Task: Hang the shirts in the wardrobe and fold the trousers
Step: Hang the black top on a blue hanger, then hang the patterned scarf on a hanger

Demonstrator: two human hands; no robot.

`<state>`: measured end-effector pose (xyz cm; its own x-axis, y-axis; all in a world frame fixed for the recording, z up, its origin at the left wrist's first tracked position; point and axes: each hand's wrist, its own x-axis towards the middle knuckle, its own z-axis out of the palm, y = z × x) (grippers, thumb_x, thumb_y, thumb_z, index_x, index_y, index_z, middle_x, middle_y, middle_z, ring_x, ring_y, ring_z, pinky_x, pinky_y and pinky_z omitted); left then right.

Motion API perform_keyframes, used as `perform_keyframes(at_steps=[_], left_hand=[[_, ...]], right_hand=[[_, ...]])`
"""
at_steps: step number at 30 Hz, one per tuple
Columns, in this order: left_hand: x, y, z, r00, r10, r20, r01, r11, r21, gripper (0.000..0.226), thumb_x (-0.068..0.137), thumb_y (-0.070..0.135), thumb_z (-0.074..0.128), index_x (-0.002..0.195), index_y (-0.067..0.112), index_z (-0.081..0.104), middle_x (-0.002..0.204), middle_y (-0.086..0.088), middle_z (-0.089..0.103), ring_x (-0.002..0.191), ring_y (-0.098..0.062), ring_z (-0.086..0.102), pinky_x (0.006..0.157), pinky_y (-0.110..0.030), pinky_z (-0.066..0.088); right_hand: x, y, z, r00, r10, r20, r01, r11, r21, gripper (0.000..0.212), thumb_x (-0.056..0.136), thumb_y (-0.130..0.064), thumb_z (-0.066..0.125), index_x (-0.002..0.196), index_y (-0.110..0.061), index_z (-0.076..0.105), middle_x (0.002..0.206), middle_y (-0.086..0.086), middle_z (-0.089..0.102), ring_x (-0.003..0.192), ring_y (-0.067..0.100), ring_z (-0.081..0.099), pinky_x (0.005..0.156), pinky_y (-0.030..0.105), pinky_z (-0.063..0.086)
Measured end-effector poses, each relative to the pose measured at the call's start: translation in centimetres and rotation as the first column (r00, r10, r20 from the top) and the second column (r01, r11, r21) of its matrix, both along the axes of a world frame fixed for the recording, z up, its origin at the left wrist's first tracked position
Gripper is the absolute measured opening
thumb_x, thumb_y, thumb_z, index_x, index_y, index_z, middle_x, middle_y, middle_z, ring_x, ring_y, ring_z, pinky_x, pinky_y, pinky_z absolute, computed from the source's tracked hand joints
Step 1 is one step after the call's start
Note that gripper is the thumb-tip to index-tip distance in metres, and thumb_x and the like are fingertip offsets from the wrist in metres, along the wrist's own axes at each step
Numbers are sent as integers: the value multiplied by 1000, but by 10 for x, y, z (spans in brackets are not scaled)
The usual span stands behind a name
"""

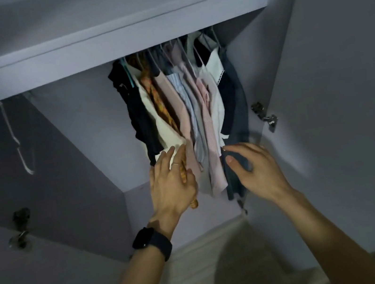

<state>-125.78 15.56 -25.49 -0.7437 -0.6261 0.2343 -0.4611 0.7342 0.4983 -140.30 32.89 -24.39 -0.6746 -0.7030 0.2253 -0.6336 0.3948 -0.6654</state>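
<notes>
**Left grip (171,184) flat on the hanging clothes, right grip (253,170) closed round a dark blue hem**

Far left, a metal hinge (20,225) sits on the open wardrobe (86,134) door. An empty white hanger (16,140) hangs alone inside, under the shelf (114,37), well apart from the clothes.

The row of shirts (190,106) hangs packed together in the right half of the wardrobe, their hangers running up behind the shelf edge. From the left come a black garment (137,115), a cream garment (161,126), an orange patterned garment (158,99), then pink and pale blue striped pieces, a white top with a trimmed edge (215,72), and a dark blue garment (238,108) at the right end.

The left grip, with a black watch (151,243) on the wrist and a ring (175,165) on one finger, reaches up with fingers straight and laid against the lower edge of the cream garment. The orange patterned cloth runs beneath the palm. Whether the thumb pinches it cannot be told.

The right grip, slightly blurred, holds the bottom of the dark blue garment: the thumb presses on the front of the cloth and the fingers curl round it from behind.

On the right door, a second hinge (265,115) shows just beside the clothes.
</notes>
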Motion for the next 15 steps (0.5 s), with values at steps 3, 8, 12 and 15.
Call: perform_keyframes(at_steps=[3, 8, 12, 15], left_hand=[[-23, -14, -2, 995, -95, 27, 95, 995, -13, 63, 96, 31, 53, 157, 30, 34, 158, 3, 40, 148, -23, 28, 120, -51, 25], [-64, -24, -8, 946, -321, 34, 323, 945, -48, 60, 93, 36, 50, 152, 29, 41, 153, 4, 47, 143, -21, 37, 115, -51, 34], [-102, -6, -10, 809, -588, -17, 584, 806, -102, 56, 93, 32, 57, 148, 24, 50, 144, 0, 57, 135, -24, 48, 110, -47, 41], [-121, 35, -12, 636, -770, -50, 766, 638, -80, 54, 90, 23, 62, 143, 17, 55, 137, -3, 62, 127, -26, 54, 105, -43, 45]], right_hand=[[-6, 2, 2, 995, -99, 14, 100, 994, -40, 32, 100, -34, 60, 132, -30, 64, 132, -11, 63, 122, 12, 53, 100, 16, 33], [1, 20, -2, 949, -300, -100, 293, 953, -76, 30, 101, -33, 59, 128, -23, 67, 124, -3, 69, 111, 21, 60, 95, 26, 44], [32, 58, 0, 843, -523, -127, 516, 853, -83, 27, 101, -30, 61, 125, -22, 69, 123, -5, 69, 112, 17, 59, 96, 27, 45], [70, 99, 0, 697, -710, -103, 706, 704, -77, 25, 100, -31, 62, 124, -26, 70, 123, -11, 68, 115, 16, 59, 97, 28, 46]])
